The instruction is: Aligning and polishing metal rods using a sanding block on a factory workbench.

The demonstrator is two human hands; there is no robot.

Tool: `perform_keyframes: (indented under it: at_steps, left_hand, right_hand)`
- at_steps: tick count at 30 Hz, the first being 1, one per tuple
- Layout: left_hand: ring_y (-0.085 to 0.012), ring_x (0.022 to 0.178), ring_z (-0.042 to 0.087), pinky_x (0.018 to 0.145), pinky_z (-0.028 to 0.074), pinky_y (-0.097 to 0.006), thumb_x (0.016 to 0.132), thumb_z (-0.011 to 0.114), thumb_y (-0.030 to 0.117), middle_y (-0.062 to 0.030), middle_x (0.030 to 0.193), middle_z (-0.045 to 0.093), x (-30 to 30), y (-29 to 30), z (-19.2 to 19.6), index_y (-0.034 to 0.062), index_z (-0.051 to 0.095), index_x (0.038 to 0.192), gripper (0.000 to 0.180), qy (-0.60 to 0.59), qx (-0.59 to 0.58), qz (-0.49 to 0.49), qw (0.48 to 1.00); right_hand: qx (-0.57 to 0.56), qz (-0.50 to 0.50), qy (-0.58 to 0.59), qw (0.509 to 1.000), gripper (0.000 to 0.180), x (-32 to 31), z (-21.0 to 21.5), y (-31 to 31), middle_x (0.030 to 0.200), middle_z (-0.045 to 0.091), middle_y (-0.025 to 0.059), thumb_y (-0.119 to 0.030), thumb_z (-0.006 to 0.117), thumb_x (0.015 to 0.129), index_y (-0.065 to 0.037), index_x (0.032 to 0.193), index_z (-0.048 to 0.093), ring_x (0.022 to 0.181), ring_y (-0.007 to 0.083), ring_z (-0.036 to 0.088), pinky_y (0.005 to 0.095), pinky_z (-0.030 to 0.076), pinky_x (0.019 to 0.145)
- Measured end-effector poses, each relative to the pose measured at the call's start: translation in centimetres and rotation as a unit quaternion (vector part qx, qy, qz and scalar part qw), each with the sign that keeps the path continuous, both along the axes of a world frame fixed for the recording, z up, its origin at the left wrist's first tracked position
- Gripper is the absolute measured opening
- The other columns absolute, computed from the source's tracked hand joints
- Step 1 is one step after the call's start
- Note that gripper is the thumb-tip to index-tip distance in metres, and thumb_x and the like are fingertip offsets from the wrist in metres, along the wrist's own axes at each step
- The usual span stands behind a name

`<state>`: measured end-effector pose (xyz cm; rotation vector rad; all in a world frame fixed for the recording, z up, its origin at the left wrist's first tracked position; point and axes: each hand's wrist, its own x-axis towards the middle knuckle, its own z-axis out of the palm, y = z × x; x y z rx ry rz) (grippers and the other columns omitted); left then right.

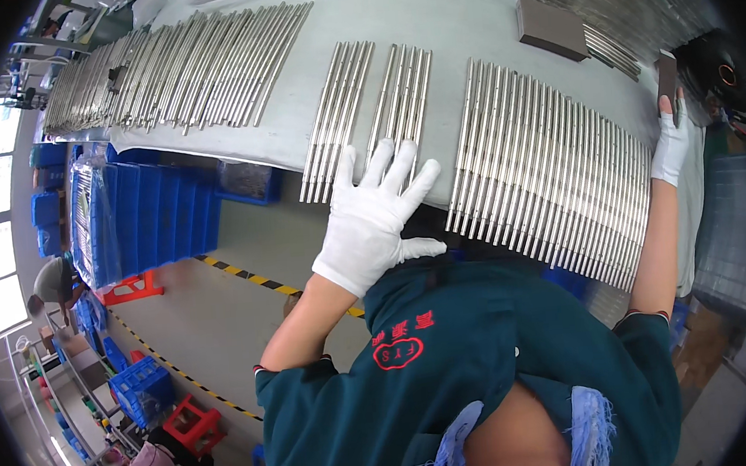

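Partly under the splayed left hand [367, 220] lie rods [402, 92]; right hand [672, 146] grips a block [666, 77].

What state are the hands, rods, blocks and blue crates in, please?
Left gloved hand: open, spread wide.
Right gloved hand: closed on the narrow brown block.
Narrow brown block: held.
Wide brown block: lying flat on the table.
Right-hand metal rods: one broad row.
Middle metal rods: in two small groups.
Left metal rods: closely laid, ends uneven.
Blue crates: nested together.
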<state>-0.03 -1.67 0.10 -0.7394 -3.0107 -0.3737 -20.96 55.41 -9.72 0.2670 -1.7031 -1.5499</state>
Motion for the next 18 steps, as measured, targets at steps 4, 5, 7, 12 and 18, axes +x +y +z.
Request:
perform_keyframes:
  at_steps: [4,5,7,12,18]
  left_hand:
    - [-0.0385,0.136,0.041,0.111,0.027,-0.062,0.064,0.075,0.062,-0.0171,0.142,0.048,-0.1,1.7,0.2,0.0115,0.048,0.141,0.096,-0.023,0.024,-0.048,0.998]
    - [-0.0375,0.136,0.042,0.111,0.027,-0.062,0.063,0.076,0.061,-0.0154,0.142,0.049,0.0,2.0,0.0,0.0117,0.048,0.141,0.097,-0.029,0.027,-0.053,0.998]
    - [-0.0372,0.135,0.043,0.111,0.027,-0.062,0.063,0.076,0.061,-0.0149,0.141,0.049,0.0,2.4,0.0,0.0117,0.048,0.141,0.096,-0.027,0.034,-0.058,0.997]
    - [-0.0362,0.133,0.044,0.11,0.028,-0.062,0.062,0.077,0.059,-0.0143,0.14,0.05,-0.1,1.6,0.2,0.0117,0.048,0.141,0.096,-0.021,0.023,-0.039,0.999]
    - [-0.0353,0.134,0.044,0.11,0.028,-0.063,0.063,0.078,0.056,-0.0149,0.142,0.049,0.3,-0.7,0.5,0.0117,0.049,0.14,0.093,-0.014,-0.008,0.009,1.0]
  right_hand:
    - [-0.023,0.011,-0.009,1.0,0.066,-0.2,-0.2,-0.3,0.141,0.054,0.0147,-0.038,0.067,0.095,-0.002,0.146,0.046,0.126,0.0194,0.05,0.0296,0.033,0.109]
    - [-0.026,0.01,-0.012,1.0,0.066,-0.2,-0.3,-0.6,0.141,0.053,0.015,-0.038,0.067,0.095,-0.002,0.146,0.046,0.126,0.0196,0.05,0.0297,0.033,0.109]
    - [-0.014,-0.004,-0.009,1.0,0.066,0.0,-0.3,-0.4,0.142,0.053,0.0152,-0.038,0.066,0.095,-0.002,0.146,0.046,0.127,0.0197,0.05,0.0298,0.033,0.109]
    - [0.015,-0.025,-0.002,1.0,0.066,0.2,-0.3,0.0,0.142,0.052,0.014,-0.038,0.067,0.095,-0.002,0.146,0.046,0.127,0.0195,0.05,0.0297,0.033,0.11]
    - [-0.006,-0.012,-0.016,1.0,0.066,0.1,-0.1,0.1,0.143,0.052,0.0133,-0.038,0.066,0.095,-0.002,0.147,0.045,0.127,0.0194,0.049,0.0298,0.033,0.11]
